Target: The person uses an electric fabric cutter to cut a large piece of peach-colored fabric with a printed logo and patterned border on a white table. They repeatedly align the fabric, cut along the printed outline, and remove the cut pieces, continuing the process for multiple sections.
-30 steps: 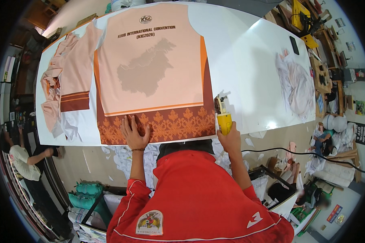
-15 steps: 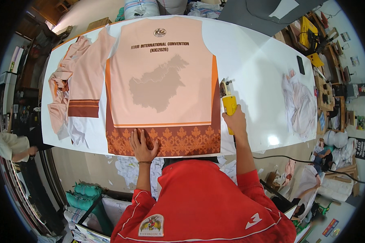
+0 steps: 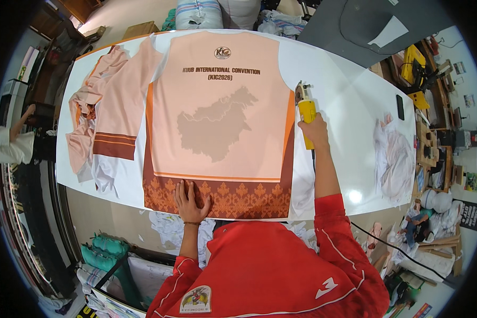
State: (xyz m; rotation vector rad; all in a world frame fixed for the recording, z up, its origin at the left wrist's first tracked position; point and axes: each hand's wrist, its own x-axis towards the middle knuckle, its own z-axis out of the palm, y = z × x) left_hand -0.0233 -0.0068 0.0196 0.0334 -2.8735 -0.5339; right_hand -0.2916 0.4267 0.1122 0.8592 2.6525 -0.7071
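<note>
So the fabric panel [image 3: 273, 132] is laid face up on the white counter [image 3: 350, 153], right in front of the person and a bit left of centre. My guess is it's spread out like that so the edges are easy to get at. The left hand [image 3: 192, 204] rests flat near the bottom hem, fingers somewhat spread, probably to stop the cloth creeping. The right hand [image 3: 314, 131] is wrapped around a yellow handheld cutter [image 3: 306, 111], its metal head pointing away from the body just beside the panel's upper right edge. Can't tell whether the blade actually touches cloth. Holding it lengthwise looks sensible for following that side.

As for the panel, it's peach with a brownish map shape in the middle, a small round emblem and dark lettering up top, orange side strips and a maroon hem with orange leafy motifs. Looks pretty flat and smooth. The crumpled peach fabric [image 3: 82, 138] sits off to the left, apparently out of the way.
</note>
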